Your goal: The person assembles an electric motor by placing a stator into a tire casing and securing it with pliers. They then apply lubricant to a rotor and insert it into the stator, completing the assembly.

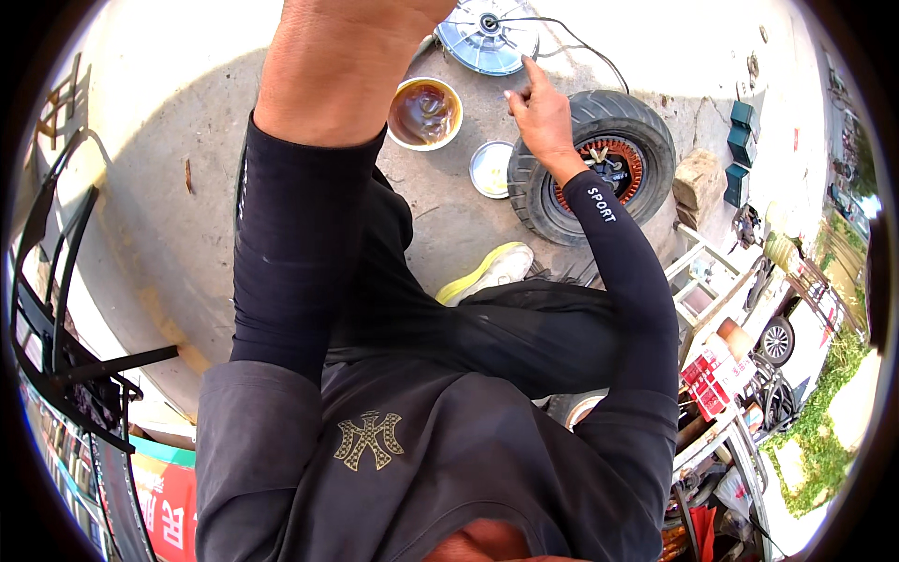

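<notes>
My left arm reaches up past the top edge, where only the wrist and base of my left hand point(375, 23) show; its fingers are out of sight. My right hand point(545, 122) has its index finger stretched out and thumb apart, with nothing visible in it. That fingertip is at the lower rim of a silver round motor cover point(476, 54), contact unclear. From the cover's hub runs a black cable point(599, 58). A tub of brown grease point(424, 114) stands left of my right hand. Under my right wrist lies a wheel with a black tyre point(657, 155), copper-coloured windings point(636, 174) inside.
A white lid point(491, 170) with pale smears lies by the tyre. My shoe point(496, 272) is below it. At right are a wooden block point(699, 180), teal boxes point(742, 136) and a metal frame point(698, 272). A black metal frame point(61, 309) stands at far left.
</notes>
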Tool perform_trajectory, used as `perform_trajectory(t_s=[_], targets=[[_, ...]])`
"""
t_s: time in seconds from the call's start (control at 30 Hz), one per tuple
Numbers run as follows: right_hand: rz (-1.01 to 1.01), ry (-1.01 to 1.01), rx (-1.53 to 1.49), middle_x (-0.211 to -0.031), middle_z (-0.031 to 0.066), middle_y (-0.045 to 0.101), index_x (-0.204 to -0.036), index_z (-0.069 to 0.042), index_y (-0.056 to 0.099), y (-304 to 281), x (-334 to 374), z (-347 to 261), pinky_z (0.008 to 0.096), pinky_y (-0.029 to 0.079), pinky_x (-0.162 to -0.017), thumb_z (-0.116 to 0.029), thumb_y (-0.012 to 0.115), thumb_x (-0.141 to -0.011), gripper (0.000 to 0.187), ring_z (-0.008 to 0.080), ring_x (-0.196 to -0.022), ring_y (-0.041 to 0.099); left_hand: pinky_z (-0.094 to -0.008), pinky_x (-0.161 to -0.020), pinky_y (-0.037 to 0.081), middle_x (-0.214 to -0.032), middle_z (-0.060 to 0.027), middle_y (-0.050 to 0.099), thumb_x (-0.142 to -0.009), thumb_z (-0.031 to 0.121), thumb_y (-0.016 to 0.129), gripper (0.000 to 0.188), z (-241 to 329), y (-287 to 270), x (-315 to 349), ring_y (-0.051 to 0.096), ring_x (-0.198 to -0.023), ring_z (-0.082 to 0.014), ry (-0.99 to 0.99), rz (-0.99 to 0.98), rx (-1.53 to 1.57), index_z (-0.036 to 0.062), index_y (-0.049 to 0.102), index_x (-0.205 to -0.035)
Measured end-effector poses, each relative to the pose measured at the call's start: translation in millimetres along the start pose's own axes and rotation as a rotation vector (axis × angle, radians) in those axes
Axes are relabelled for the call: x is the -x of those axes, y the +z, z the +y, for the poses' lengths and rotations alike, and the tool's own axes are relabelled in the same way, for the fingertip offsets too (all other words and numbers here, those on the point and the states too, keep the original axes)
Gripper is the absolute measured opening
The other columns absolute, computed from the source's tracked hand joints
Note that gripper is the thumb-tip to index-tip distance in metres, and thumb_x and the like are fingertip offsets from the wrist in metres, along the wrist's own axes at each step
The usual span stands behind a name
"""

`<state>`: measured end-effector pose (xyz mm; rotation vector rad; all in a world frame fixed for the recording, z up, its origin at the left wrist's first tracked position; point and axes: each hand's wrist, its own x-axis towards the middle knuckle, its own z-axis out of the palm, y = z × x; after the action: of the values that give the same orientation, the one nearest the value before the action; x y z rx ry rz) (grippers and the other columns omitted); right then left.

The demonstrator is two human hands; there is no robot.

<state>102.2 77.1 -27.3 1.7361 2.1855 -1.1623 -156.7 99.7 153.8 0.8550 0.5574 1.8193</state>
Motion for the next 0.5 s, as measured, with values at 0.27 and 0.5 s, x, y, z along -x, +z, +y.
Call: perform_trajectory(t_s=[0.27,0.5], targets=[[0.019,0.194,-0.532,-0.140,0.0300,0.059,-0.163,0.000,0.013,-21,-18,10,0.0304,0.058,-0.082,-0.012,0.062,-0.101,0.080,0.0276,-0.123,0.067,-0.0335,-0.076,0.061,-0.087,-0.0116,0.068,-0.104,0.016,0.042,0.032,-9,-1,-4,0.069,-0.077,-0.0183,-0.023,0.026,0.008,-0.0024,0.064,-0.090],[0.577,-0.480,0.298,-0.138,0.0275,0.061,-0.164,-0.004,0.017,1,-42,63,0.0376,0.058,-0.093,-0.013,0.073,-0.090,0.093,0.0336,-0.120,0.067,-0.0342,-0.076,0.062,-0.087,-0.0122,0.068,-0.104,0.016,0.041,0.032,-14,3,-5,0.069,-0.077,-0.0190,-0.042,0.054,-0.017,-0.0022,0.063,-0.090]])
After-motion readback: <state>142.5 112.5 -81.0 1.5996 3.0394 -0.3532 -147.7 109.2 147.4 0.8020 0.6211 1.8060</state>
